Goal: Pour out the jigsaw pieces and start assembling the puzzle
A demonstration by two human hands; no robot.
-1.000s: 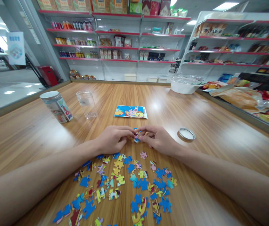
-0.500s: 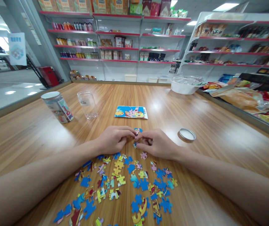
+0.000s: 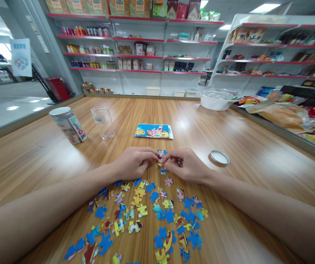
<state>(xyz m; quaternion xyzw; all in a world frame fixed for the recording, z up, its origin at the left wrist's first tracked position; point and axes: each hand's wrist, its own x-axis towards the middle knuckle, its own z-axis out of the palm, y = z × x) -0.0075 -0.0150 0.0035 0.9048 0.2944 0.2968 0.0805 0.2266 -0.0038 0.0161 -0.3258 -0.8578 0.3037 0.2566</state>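
Both hands, left (image 3: 132, 164) and right (image 3: 186, 167), pinch small puzzle pieces (image 3: 160, 157) together over the table (image 3: 256, 176), lining up their edges; loose pieces (image 3: 146, 212) lie near.

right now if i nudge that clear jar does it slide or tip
The clear jar looks empty and lidless, so it is probably light. It stands upright on a smooth wood table, so a low nudge would likely slide it. It is taller than wide; a push near the rim might tip it, then it could roll.

Bare forearms, seemingly no sleeves
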